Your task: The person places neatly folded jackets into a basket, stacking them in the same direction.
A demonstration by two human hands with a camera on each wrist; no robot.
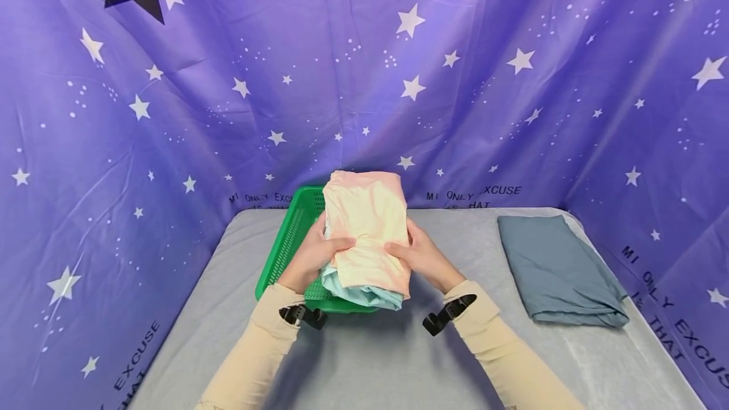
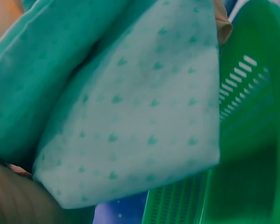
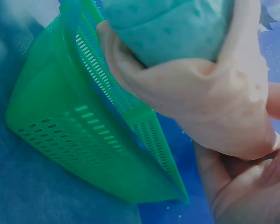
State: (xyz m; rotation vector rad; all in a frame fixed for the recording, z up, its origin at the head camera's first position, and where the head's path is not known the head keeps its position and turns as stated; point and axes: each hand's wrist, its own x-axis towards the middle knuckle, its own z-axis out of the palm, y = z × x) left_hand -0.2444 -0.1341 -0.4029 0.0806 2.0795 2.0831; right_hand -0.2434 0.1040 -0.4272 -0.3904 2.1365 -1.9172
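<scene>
A folded peach-pink cloth (image 1: 369, 214) is held up in front of the green basket (image 1: 277, 264), its kind hidden by the folds. A teal fabric (image 1: 364, 294) pokes out under its lower edge; the left wrist view shows this printed fabric (image 2: 144, 107) with small darker marks. My left hand (image 1: 310, 257) grips the bundle's left side, thumb across the front. On the opposite side my right hand (image 1: 427, 258) grips it the same way. In the right wrist view the peach cloth (image 3: 200, 93) wraps around the teal part, with fingers (image 3: 214, 179) behind it.
Partly hidden behind the bundle, the slotted basket stands on a grey cloth-covered table (image 1: 364, 366). A folded blue-grey cloth (image 1: 560, 271) lies at the table's right side. Purple star-printed curtains (image 1: 342, 81) hang around the back and sides.
</scene>
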